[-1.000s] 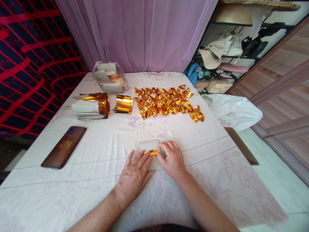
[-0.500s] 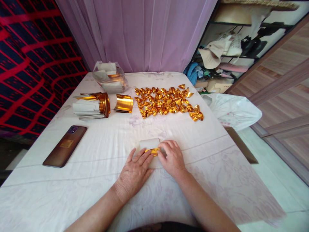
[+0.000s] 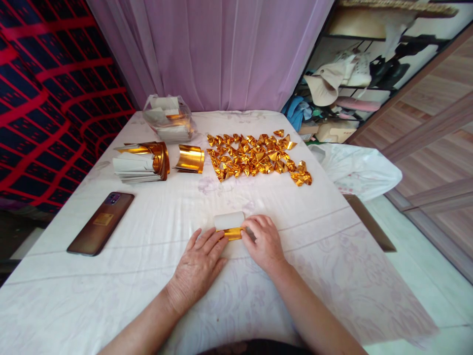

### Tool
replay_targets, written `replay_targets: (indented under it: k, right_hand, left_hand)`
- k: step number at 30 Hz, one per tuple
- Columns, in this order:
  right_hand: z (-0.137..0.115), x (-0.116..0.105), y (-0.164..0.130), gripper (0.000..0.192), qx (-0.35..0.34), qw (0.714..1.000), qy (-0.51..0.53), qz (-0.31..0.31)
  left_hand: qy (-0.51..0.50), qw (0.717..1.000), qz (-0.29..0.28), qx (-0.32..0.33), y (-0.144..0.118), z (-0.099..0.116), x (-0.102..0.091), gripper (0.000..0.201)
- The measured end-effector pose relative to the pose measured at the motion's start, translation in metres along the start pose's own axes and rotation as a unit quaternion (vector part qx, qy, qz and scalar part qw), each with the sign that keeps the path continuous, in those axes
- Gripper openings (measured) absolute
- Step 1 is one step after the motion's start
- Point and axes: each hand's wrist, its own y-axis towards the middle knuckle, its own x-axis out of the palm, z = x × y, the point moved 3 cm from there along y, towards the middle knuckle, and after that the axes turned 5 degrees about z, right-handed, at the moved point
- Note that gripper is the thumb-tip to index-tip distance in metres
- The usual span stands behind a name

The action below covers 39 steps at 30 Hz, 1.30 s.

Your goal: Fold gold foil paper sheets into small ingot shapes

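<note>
Inside the near edge of the table, I seem mid-fold, left hand spread on, right hand pinching, the gold-foil paper, which likely wants even creasing next

The place looked like a room in a home. A pale flowered tablecloth spread beneath the left hand and the right hand. Well beyond both hung a long purple curtain, and far off to the left of the left hand, a red-and-dark patterned fabric fell in folds. Beyond the right hand and farther right, an open shelf held a cap, white shoes and other household belongings, beside wood-grain panels above a pale floor.
</note>
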Motion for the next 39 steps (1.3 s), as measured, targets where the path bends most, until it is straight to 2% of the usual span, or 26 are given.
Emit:
replay_targets:
  k: [8, 18, 24, 34, 39]
  right_hand:
    - [-0.003, -0.002, -0.002, 0.012, -0.007, 1.000, -0.005, -0.004]
    - [-0.004, -0.002, -0.003, 0.008, -0.004, 1.000, -0.015, -0.014]
    - [-0.005, -0.002, -0.003, 0.002, 0.006, 0.999, -0.031, -0.025]
    - [-0.011, -0.003, -0.003, 0.008, 0.022, 0.998, -0.042, -0.031]
    - [-0.013, -0.003, -0.002, 0.013, 0.031, 0.998, -0.045, -0.032]
  left_hand:
    - [0.018, 1.000, -0.011, 0.005, 0.001, -0.001, -0.004, 0.035]
    - [0.057, 0.998, 0.015, -0.035, -0.001, 0.014, 0.000, 0.034]
    - [0.062, 0.997, 0.012, -0.038, -0.001, 0.014, -0.001, 0.033]
    - [0.047, 0.998, -0.021, -0.041, 0.001, 0.015, -0.005, 0.037]
    - [0.043, 0.998, -0.020, -0.044, 0.001, 0.014, -0.005, 0.037]
